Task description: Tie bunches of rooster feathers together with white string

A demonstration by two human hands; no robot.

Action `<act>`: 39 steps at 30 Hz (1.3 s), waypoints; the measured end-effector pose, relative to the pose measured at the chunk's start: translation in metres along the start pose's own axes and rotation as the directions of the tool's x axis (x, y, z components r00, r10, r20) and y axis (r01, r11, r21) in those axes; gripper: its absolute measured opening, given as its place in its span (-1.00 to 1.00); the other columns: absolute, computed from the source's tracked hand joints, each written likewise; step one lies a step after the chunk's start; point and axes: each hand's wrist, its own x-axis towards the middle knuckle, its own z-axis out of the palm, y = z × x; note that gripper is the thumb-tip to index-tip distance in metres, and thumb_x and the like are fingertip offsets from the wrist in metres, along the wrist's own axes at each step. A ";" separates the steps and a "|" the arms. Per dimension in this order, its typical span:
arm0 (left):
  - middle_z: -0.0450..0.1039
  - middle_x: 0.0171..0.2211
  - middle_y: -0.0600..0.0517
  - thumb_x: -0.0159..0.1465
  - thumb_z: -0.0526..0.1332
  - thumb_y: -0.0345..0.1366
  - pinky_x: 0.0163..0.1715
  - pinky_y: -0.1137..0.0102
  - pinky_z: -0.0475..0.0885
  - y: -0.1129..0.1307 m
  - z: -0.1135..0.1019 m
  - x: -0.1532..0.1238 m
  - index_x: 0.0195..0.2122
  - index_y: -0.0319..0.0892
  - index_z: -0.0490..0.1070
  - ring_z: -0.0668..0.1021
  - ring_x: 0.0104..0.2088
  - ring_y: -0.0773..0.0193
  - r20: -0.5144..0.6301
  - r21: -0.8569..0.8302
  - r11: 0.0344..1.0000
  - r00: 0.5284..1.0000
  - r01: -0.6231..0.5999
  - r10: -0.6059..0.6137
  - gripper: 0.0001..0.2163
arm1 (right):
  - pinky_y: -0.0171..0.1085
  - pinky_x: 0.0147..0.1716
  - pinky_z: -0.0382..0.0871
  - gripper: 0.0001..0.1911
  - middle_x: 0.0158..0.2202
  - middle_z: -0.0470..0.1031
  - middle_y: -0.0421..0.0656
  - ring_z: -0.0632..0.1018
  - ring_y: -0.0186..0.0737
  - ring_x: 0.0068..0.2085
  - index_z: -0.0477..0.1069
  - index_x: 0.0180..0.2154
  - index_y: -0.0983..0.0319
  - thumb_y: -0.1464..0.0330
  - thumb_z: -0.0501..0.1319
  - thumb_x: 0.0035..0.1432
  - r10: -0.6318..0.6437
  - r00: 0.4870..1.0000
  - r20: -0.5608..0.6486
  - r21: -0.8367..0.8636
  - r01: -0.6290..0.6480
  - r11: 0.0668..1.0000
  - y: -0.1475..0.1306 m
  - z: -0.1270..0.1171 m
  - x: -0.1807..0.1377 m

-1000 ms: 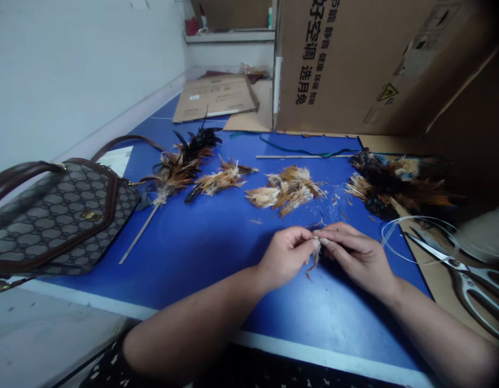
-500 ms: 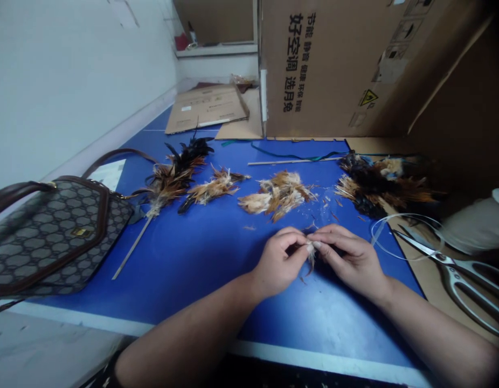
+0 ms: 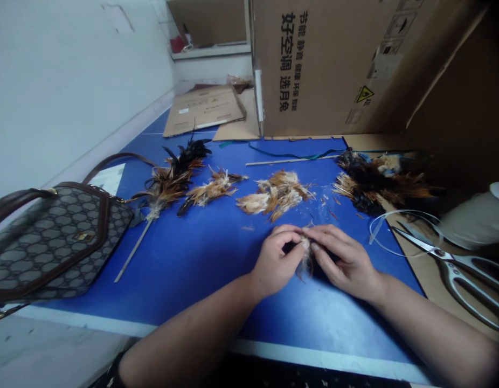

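Between the fingertips of my left hand (image 3: 276,258) and my right hand (image 3: 344,258) is a small tuft of feathers (image 3: 306,261), pale brown and fluffy, hanging downward. Both hands are closed in a pinch on it, thumbs and forefingers nearly touching; the tuft's top is hidden by the fingers. Just beyond the hands lies a pile of tan and white feathers (image 3: 276,194). A smaller bunch of brown feathers (image 3: 212,189) lies left of it. Farther left, a stick (image 3: 133,249) carries brown and black feathers (image 3: 174,175) bound round its upper part.
A patterned handbag (image 3: 59,242) stands at the left. At the right are scissors (image 3: 451,258), a spool of clear line (image 3: 473,218) and dark feather bunches (image 3: 385,180). A thin stick (image 3: 290,160) and green ribbon (image 3: 274,152) lie before a large cardboard box (image 3: 326,70).
The feather tuft now hangs fuller and fluffier below the fingertips. Both hands stay together with small finger shifts. The whole view has shifted slightly.
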 end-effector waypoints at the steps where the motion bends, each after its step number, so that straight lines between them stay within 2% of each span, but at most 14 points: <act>1: 0.59 -0.11 -0.12 0.35 0.33 -0.34 0.16 0.20 0.43 -0.001 0.000 0.000 -0.33 -0.18 0.58 0.60 0.01 0.12 0.002 -0.005 1.000 1.000 -0.002 0.002 -0.90 | -0.07 0.09 0.56 -0.30 0.13 0.53 0.01 0.60 -0.06 0.11 0.35 0.42 0.01 0.61 0.20 0.36 -0.023 1.000 -0.004 -0.017 0.023 1.000 0.001 -0.001 0.000; 4: 0.59 -0.14 -0.10 0.33 0.31 -0.37 0.13 0.22 0.46 -0.003 0.000 0.001 -0.36 -0.18 0.53 0.60 -0.03 0.14 0.014 0.006 1.000 1.000 -0.014 0.013 -0.90 | -0.09 0.08 0.58 -0.27 0.17 0.48 0.04 0.59 -0.05 0.14 0.32 0.44 0.02 0.62 0.20 0.35 -0.092 0.995 0.031 -0.057 0.094 0.994 0.004 -0.002 -0.001; 9: 0.58 -0.15 -0.08 0.33 0.28 -0.42 0.11 0.22 0.48 -0.008 0.001 0.000 -0.31 -0.17 0.56 0.60 -0.04 0.15 0.015 0.035 0.998 0.999 -0.046 0.045 -0.92 | -0.11 0.08 0.59 -0.27 0.20 0.47 0.05 0.59 -0.07 0.16 0.28 0.46 0.02 0.62 0.18 0.37 -0.101 0.990 0.097 -0.087 0.109 0.990 0.004 -0.004 -0.001; 14: 0.60 -0.13 -0.09 0.33 0.30 -0.42 0.10 0.21 0.49 -0.010 0.001 -0.001 -0.23 -0.17 0.62 0.61 -0.04 0.14 0.005 0.037 0.998 0.998 -0.059 0.059 -0.91 | -0.08 0.14 0.56 -0.29 0.22 0.46 0.04 0.57 -0.06 0.21 0.30 0.45 0.02 0.61 0.18 0.37 -0.098 0.988 0.116 -0.054 0.105 0.993 0.005 -0.003 -0.001; 18: 0.60 -0.17 -0.08 0.32 0.32 -0.38 0.09 0.23 0.49 -0.008 0.001 0.000 -0.32 -0.17 0.62 0.61 -0.06 0.15 -0.008 0.014 0.998 0.998 -0.060 0.060 -0.91 | -0.12 0.15 0.55 -0.31 0.20 0.51 0.00 0.60 -0.10 0.18 0.34 0.42 0.01 0.61 0.18 0.38 -0.086 0.994 0.073 -0.018 0.087 0.996 0.002 -0.002 0.001; 22: 0.58 -0.14 -0.08 0.34 0.38 -0.28 0.12 0.22 0.47 -0.003 0.001 0.001 -0.31 -0.16 0.66 0.61 -0.05 0.16 -0.059 -0.053 0.998 0.998 -0.018 0.015 -0.89 | -0.11 0.16 0.54 -0.44 0.14 0.61 0.00 0.63 -0.08 0.11 0.44 0.35 0.07 0.51 0.27 0.39 0.055 0.996 -0.076 0.010 -0.055 0.998 -0.005 0.001 0.004; 24: 0.56 -0.06 -0.09 0.34 0.39 -0.25 0.15 0.20 0.46 -0.001 0.001 0.002 -0.28 -0.15 0.68 0.61 -0.02 0.16 -0.091 -0.082 0.997 0.996 -0.003 -0.005 -0.89 | -0.15 0.03 0.59 -0.62 0.06 0.64 0.00 0.67 -0.11 -0.01 0.55 0.21 0.13 0.41 0.30 0.41 0.202 0.974 -0.097 0.093 -0.193 0.977 -0.007 0.002 0.004; 27: 0.55 0.01 -0.11 0.35 0.40 -0.24 0.20 0.18 0.43 0.001 0.001 0.001 -0.25 -0.14 0.70 0.59 0.07 0.13 -0.091 -0.119 0.993 0.996 0.007 -0.017 -0.88 | -0.25 -0.27 0.58 -0.76 -0.24 0.65 -0.10 0.63 -0.25 -0.33 0.58 0.06 0.19 0.26 0.26 0.47 0.401 0.914 0.057 0.355 -0.394 0.848 -0.010 0.003 0.005; 30: 0.56 -0.01 -0.12 0.37 0.39 -0.22 0.22 0.17 0.42 0.001 0.002 0.001 -0.25 -0.14 0.71 0.56 0.14 0.09 -0.036 -0.189 0.982 0.999 0.015 -0.022 -0.87 | -0.25 -0.28 0.57 -0.71 -0.49 0.52 -0.22 0.55 -0.29 -0.44 0.57 -0.06 0.24 0.17 0.20 0.52 0.435 0.859 0.271 0.529 -0.510 0.678 -0.011 0.004 0.004; 33: 0.56 -0.01 -0.14 0.37 0.39 -0.21 0.22 0.16 0.43 -0.001 0.001 0.000 -0.25 -0.14 0.72 0.57 0.13 0.08 0.026 -0.277 0.960 0.999 0.038 -0.032 -0.85 | -0.25 -0.30 0.57 -0.65 -0.57 0.39 -0.28 0.48 -0.33 -0.50 0.53 -0.24 0.26 0.15 0.21 0.51 0.429 0.831 0.353 0.616 -0.552 0.562 -0.008 0.005 0.003; 36: 0.56 0.04 -0.15 0.38 0.39 -0.20 0.24 0.13 0.43 -0.003 -0.001 0.000 -0.16 -0.13 0.73 0.57 0.12 0.08 0.124 -0.320 0.946 0.992 0.059 -0.020 -0.84 | -0.27 -0.36 0.55 -0.69 -0.58 0.28 -0.34 0.39 -0.40 -0.56 0.53 -0.26 0.27 0.18 0.26 0.48 0.412 0.829 0.378 0.706 -0.546 0.451 -0.005 0.005 0.001; 39: 0.57 0.05 -0.16 0.40 0.38 -0.17 0.29 0.11 0.39 -0.002 -0.004 0.002 -0.09 -0.13 0.74 0.56 0.15 0.07 0.233 -0.304 0.949 0.972 0.083 -0.011 -0.80 | -0.28 -0.42 0.55 -0.72 -0.54 0.28 -0.34 0.29 -0.47 -0.61 0.57 -0.25 0.28 0.19 0.33 0.42 0.395 0.824 0.406 0.767 -0.542 0.343 -0.003 0.005 0.001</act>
